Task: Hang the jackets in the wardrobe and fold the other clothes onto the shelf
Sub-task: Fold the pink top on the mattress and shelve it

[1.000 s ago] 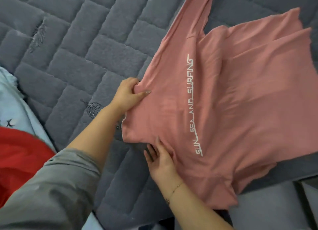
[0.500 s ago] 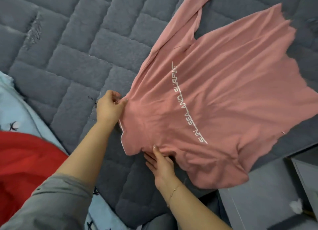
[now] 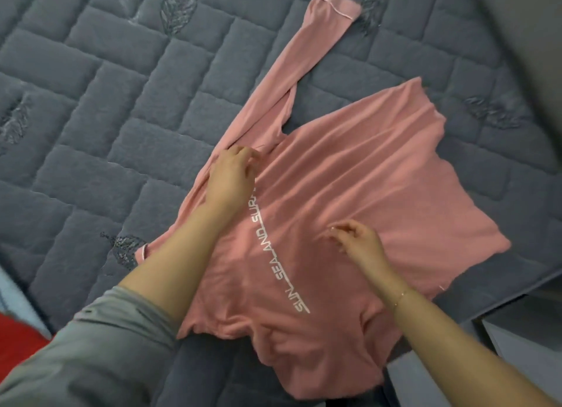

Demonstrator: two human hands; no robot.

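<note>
A pink long-sleeved shirt (image 3: pixel 349 178) with white lettering lies spread on the grey quilted bed cover (image 3: pixel 91 117). One sleeve (image 3: pixel 304 50) stretches toward the far side. My left hand (image 3: pixel 232 178) rests on the shirt where that sleeve joins the body, its fingertips pinching the cloth there. Over the middle of the shirt's body, my right hand (image 3: pixel 357 241) has curled fingers pinching a small fold, and creases run out from it. The shirt's near part hangs toward the bed's edge.
A red garment (image 3: pixel 15 345) and a light blue cloth (image 3: pixel 7 288) lie at the lower left. The bed's edge (image 3: pixel 486 288) runs along the lower right, with grey furniture (image 3: pixel 523 339) below it. A dark panel (image 3: pixel 532 41) stands at the upper right.
Both hands left the shirt's collar end and moved farther onto it: the left to the sleeve's base, the right to the middle of the body. The view shifted and now shows the far sleeve's cuff.
</note>
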